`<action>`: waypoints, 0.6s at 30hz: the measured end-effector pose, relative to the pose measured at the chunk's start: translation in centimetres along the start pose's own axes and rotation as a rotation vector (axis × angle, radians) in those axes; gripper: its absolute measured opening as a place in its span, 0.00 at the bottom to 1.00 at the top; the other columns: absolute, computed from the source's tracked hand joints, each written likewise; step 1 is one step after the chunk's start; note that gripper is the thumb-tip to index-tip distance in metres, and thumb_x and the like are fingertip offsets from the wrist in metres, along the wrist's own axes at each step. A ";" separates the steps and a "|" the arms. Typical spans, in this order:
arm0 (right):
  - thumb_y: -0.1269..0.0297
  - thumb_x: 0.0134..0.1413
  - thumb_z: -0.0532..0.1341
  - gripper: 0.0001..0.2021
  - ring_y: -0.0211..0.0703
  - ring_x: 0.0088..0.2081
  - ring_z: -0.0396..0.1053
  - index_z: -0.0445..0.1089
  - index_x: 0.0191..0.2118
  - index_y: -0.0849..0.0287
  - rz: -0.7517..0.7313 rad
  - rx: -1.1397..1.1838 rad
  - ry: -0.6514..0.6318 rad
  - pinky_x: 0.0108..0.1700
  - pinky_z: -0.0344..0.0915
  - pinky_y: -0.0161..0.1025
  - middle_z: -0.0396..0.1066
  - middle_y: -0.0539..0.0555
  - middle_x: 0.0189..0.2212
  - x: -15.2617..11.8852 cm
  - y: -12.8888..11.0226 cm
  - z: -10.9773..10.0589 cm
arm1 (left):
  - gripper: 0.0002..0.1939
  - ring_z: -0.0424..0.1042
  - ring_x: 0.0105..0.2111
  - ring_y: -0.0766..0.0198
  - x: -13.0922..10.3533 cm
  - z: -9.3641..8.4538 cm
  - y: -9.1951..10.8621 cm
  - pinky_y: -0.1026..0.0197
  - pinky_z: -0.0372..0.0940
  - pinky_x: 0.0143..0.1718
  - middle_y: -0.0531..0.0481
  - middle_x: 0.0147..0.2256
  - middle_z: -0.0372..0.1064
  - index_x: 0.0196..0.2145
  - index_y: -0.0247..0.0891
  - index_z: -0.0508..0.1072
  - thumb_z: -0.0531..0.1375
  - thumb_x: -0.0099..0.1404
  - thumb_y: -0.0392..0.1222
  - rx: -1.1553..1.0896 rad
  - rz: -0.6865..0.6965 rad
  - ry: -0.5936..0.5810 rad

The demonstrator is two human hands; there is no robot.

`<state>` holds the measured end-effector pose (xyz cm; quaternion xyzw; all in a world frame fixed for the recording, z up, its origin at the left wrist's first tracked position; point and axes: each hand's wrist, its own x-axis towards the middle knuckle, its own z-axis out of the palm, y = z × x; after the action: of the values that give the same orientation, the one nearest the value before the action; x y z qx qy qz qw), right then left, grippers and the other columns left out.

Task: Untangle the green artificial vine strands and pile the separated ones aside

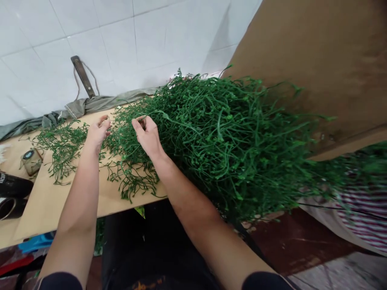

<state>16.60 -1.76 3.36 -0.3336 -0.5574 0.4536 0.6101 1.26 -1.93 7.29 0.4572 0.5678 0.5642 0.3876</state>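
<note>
A big heap of thin green plant stems with small forked tips (229, 133) fills the middle and right of the bench. My right hand (148, 135) is at the heap's left edge, thumb and forefinger pinched on a green stem (175, 121) that trails to the right. To its left, my left hand (99, 131) has its fingers curled together; what they hold, if anything, is too small to make out. Loose sprigs (65, 147) lie left of my left hand, and a smaller bunch (133, 179) spreads on the board below my right hand.
A tan board (54, 201) covers the bench. Black cylinders (13, 185) and a small tape-like roll (32, 161) sit at the left. Grey cloth (81, 105) runs along the tiled wall, where a dark strip with cord (83, 76) leans. A large brown cardboard sheet (317, 68) stands right.
</note>
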 end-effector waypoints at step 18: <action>0.66 0.60 0.52 0.15 0.33 0.23 0.53 0.60 0.22 0.59 0.036 -0.250 -0.138 0.32 0.51 0.35 0.54 0.45 0.17 -1.3 -1.6 0.6 | 0.12 0.60 0.18 0.73 -0.3 2.5 0.8 0.69 0.58 0.24 0.57 0.16 0.61 0.20 0.35 0.66 0.60 0.59 0.40 0.086 0.276 0.078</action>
<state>16.29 -3.63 4.41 -0.3851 -0.6441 0.4134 0.5157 3.81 -1.53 7.92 0.5249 0.5379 0.6045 0.2640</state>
